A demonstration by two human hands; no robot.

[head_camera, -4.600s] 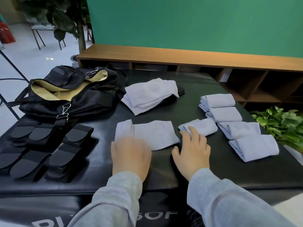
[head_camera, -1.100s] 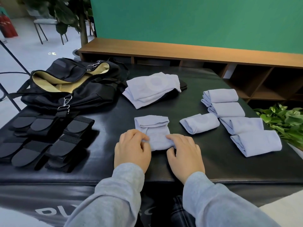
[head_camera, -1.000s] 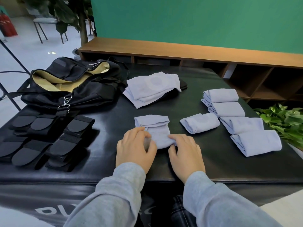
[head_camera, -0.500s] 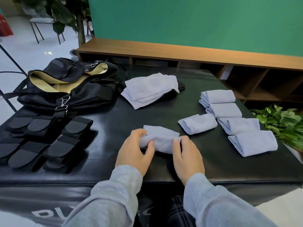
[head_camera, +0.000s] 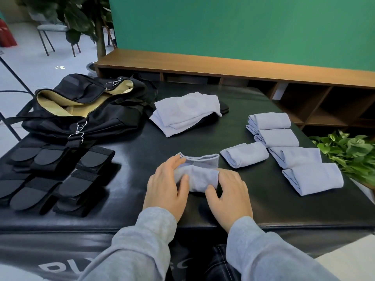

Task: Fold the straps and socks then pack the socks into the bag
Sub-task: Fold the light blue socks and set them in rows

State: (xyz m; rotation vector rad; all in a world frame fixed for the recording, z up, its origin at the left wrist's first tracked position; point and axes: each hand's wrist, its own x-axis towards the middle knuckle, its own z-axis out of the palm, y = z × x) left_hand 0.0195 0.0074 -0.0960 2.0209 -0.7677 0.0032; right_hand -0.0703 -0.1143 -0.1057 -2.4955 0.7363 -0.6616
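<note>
Near the front of the black padded table (head_camera: 142, 151), both hands work a pale lilac sock (head_camera: 199, 173) that is partly rolled, its cuff open at the far side. My left hand (head_camera: 167, 187) grips the roll's left end, thumb on top. My right hand (head_camera: 230, 192) grips its right end. Several folded socks (head_camera: 284, 151) lie in a row to the right, and one more (head_camera: 244, 157) sits just beyond my right hand. A stack of unfolded socks (head_camera: 187, 113) lies mid-table. The open black bag (head_camera: 85, 110) with tan lining stands at the far left. Folded black straps (head_camera: 50, 175) lie at the left front.
A low wooden shelf unit (head_camera: 243, 67) runs behind the table under a green wall. A leafy green plant (head_camera: 351, 151) crowds the table's right edge. A potted tree and a chair (head_camera: 54, 35) stand on the floor at the back left.
The flat sock was folded over and rolled up from the near end. In the last half second the roll was set lower and its cuff now opens at the far side.
</note>
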